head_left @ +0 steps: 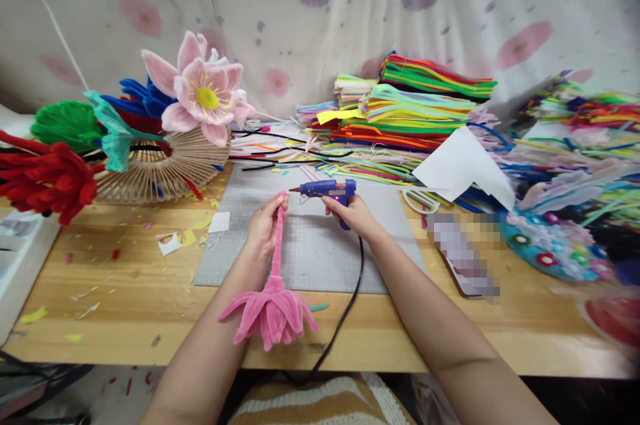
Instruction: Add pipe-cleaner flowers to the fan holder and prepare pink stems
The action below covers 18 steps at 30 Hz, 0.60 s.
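My left hand (264, 225) is closed around the stem of a pink pipe-cleaner flower (273, 315). The bloom hangs downward near the table's front edge, and the stem's end points up at my fingertips. Gripped in my right hand (349, 211) is a blue hot glue gun (325, 189), its nozzle pointing left and close to the stem's end. Whether nozzle and stem touch, I cannot tell. A black cord (350, 308) runs from the glue gun's handle down over the table edge. Both hands are above a grey cutting mat (390, 245).
At the left, a light pink flower (205, 95), a red flower (47, 178) and a wooden-ribbed fan (165, 171) stand together. Bundled pipe cleaners (415, 108) are piled behind the mat. White-handled scissors (420, 201) and a partly blurred phone-like object (463, 258) lie right. Scraps dot the wooden table (125, 305).
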Available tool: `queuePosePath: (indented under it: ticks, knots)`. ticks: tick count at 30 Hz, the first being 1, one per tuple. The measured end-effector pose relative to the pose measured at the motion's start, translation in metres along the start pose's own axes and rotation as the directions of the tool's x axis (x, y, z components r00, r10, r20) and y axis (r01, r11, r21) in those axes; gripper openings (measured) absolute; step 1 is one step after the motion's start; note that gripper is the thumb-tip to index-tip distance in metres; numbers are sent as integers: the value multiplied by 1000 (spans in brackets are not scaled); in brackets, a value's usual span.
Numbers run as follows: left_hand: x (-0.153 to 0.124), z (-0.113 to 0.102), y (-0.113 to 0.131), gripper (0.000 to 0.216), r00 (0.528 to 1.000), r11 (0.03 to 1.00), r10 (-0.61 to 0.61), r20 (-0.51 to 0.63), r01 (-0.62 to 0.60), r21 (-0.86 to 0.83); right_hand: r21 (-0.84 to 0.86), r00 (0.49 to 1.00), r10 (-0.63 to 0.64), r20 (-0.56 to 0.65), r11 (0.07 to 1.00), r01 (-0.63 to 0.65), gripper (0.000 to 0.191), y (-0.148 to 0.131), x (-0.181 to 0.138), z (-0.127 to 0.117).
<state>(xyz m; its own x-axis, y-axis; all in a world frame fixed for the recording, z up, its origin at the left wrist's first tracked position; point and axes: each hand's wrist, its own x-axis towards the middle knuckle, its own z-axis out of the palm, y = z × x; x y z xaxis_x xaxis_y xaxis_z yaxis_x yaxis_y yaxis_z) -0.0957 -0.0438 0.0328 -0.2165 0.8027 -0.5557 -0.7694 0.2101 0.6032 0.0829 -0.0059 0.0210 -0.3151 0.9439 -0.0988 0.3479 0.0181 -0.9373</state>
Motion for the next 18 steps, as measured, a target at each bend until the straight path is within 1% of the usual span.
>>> queuePosePath:
  ticks: [5, 11, 18]
  knots:
    - [-2, 1, 1, 11, 1000, 1000, -16, 9, 16, -19, -12, 1000, 0, -1, 1000, 0, 44, 2, 1, 1]
    - [-6, 3, 2, 11, 999, 999, -29, 24, 30, -43, 14, 1000, 12, 4, 1000, -12, 45, 4, 2, 4]
    - [-7, 4, 3, 12, 999, 998, -34, 12, 35, -46, 12, 1000, 19, 8, 1000, -19, 46, 6, 2, 5]
